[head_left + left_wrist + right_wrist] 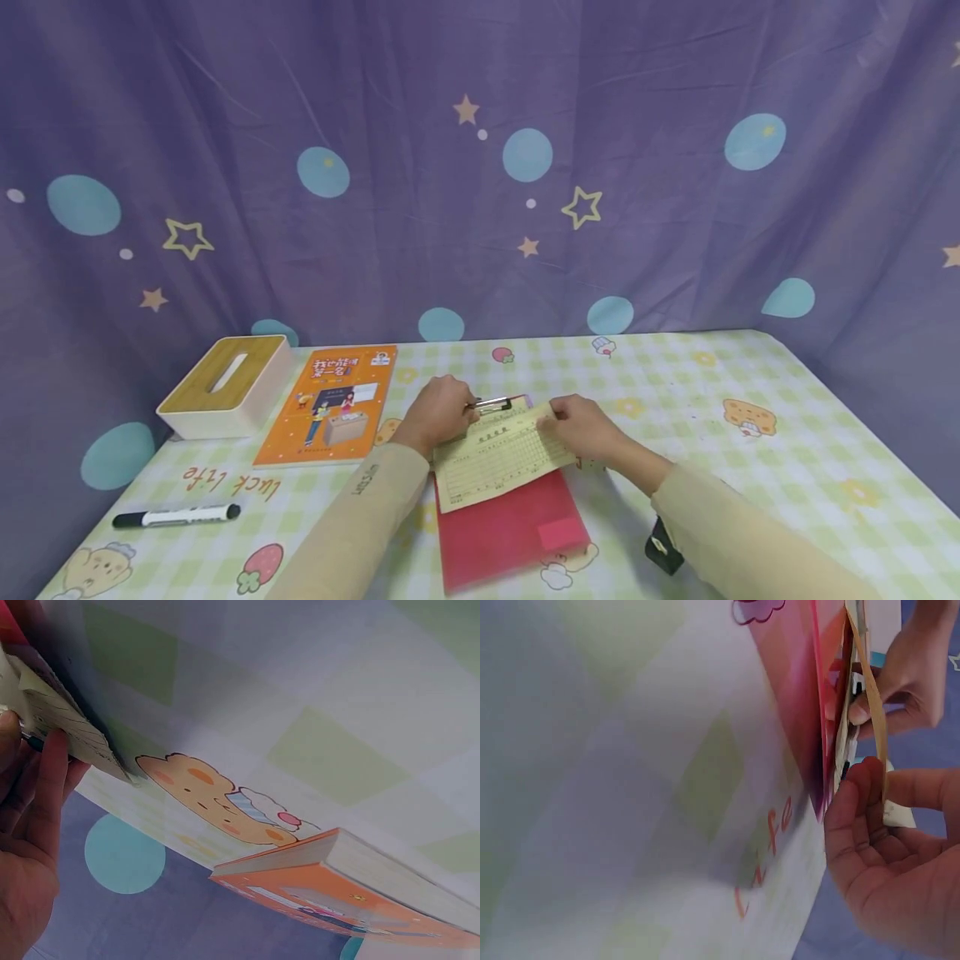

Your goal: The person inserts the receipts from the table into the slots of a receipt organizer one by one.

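A yellow printed form (498, 471) lies slanted over a red plastic folder (510, 546). My left hand (442, 408) is at the folder's top edge, gripping the metal clip (493, 404) there. In the left wrist view, its thumb and fingers (52, 772) lie on either side of the layered papers (64, 724). My right hand (585, 427) pinches the form's upper right corner between thumb and fingers. Seen edge-on in the right wrist view, the form (874, 697) bows away from the sheets beneath it.
An orange book (326, 408) and a tissue box (225, 387) with a wooden lid stand back left. A black-and-white marker (176, 516) lies at front left. Beside my right sleeve sits a small black object (663, 550), partly covered. A purple curtain (420, 208) hangs behind the table.
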`<action>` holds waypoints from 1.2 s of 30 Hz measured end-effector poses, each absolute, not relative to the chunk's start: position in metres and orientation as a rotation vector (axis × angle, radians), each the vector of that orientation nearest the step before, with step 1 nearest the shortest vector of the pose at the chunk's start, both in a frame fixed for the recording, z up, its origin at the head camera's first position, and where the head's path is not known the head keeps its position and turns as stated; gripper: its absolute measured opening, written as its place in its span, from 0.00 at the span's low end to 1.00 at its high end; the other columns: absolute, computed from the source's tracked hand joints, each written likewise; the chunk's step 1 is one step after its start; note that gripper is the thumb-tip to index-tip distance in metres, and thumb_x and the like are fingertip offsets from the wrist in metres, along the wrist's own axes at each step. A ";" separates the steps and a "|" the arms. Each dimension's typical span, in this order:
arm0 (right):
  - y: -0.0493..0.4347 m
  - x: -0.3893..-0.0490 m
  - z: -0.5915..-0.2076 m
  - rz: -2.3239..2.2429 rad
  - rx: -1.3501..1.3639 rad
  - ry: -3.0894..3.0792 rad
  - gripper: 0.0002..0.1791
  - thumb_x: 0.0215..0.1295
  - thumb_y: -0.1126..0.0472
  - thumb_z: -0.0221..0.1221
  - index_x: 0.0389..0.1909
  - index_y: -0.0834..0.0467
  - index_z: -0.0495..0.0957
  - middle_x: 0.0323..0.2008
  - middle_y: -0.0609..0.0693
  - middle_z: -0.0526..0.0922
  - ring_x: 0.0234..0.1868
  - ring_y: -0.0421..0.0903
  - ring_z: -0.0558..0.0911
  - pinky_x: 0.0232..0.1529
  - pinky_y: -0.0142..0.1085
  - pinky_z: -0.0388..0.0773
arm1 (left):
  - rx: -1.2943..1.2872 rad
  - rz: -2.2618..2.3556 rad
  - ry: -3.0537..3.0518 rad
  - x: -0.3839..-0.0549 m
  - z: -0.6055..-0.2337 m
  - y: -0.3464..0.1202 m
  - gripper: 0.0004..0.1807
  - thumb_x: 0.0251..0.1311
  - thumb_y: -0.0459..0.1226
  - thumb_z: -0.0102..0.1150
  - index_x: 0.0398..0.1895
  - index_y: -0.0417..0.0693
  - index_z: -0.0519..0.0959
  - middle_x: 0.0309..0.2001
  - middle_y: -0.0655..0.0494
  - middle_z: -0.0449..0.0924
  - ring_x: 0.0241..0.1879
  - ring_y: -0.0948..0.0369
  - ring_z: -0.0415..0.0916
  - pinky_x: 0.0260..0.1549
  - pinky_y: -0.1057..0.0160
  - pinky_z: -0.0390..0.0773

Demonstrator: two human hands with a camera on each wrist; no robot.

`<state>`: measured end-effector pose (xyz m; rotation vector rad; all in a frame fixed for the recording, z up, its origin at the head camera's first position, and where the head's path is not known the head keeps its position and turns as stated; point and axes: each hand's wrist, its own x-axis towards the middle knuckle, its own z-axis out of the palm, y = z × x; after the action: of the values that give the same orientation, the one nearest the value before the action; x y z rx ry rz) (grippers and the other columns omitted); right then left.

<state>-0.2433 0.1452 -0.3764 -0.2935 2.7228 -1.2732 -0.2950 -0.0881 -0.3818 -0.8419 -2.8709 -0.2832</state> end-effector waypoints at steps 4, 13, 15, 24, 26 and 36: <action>0.132 -0.249 -0.380 -1.225 -0.185 2.739 0.14 0.67 0.65 0.58 0.21 0.60 0.72 0.18 0.47 0.64 0.21 0.43 0.63 0.23 0.34 0.62 | -0.825 -0.275 -2.900 -0.296 -0.382 -0.087 0.09 0.62 0.36 0.71 0.24 0.46 0.86 0.25 0.55 0.84 0.29 0.57 0.83 0.35 0.56 0.81; 0.116 -0.263 -0.385 -1.211 0.065 2.662 0.09 0.65 0.64 0.59 0.27 0.64 0.73 0.25 0.54 0.72 0.19 0.47 0.74 0.19 0.36 0.79 | -0.825 -0.312 -2.917 -0.296 -0.380 -0.088 0.12 0.62 0.37 0.71 0.21 0.48 0.85 0.23 0.57 0.83 0.28 0.59 0.82 0.33 0.59 0.81; 0.114 -0.263 -0.385 -1.228 0.101 2.619 0.12 0.67 0.60 0.61 0.36 0.66 0.74 0.30 0.57 0.75 0.22 0.49 0.78 0.20 0.38 0.81 | -0.820 -0.331 -2.914 -0.296 -0.379 -0.088 0.09 0.61 0.36 0.71 0.23 0.47 0.87 0.25 0.56 0.85 0.29 0.58 0.83 0.34 0.58 0.82; 0.102 -0.260 -0.387 -1.125 0.112 2.671 0.22 0.60 0.52 0.72 0.33 0.64 0.72 0.23 0.55 0.74 0.15 0.46 0.74 0.17 0.35 0.78 | -0.817 -0.308 -2.950 -0.303 -0.375 -0.089 0.04 0.58 0.36 0.73 0.31 0.45 0.91 0.28 0.56 0.88 0.29 0.61 0.81 0.36 0.57 0.82; 0.099 -0.260 -0.386 -1.081 0.111 2.700 0.22 0.60 0.51 0.72 0.30 0.63 0.72 0.20 0.55 0.73 0.12 0.45 0.72 0.16 0.34 0.76 | -0.820 -0.305 -2.959 -0.305 -0.374 -0.089 0.04 0.58 0.37 0.74 0.30 0.45 0.91 0.29 0.56 0.88 0.29 0.62 0.81 0.37 0.57 0.82; 0.093 -0.262 -0.385 -0.967 0.146 2.746 0.22 0.62 0.48 0.69 0.27 0.61 0.73 0.17 0.54 0.73 0.12 0.44 0.73 0.17 0.34 0.76 | -0.833 -0.274 -3.005 -0.307 -0.368 -0.090 0.06 0.57 0.38 0.75 0.34 0.46 0.91 0.34 0.55 0.89 0.37 0.57 0.85 0.44 0.56 0.82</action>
<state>-0.2616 0.0934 -0.3851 0.1458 2.7459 -0.9669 -0.3072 -0.0895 -0.3680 -0.8330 -3.0049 -0.2738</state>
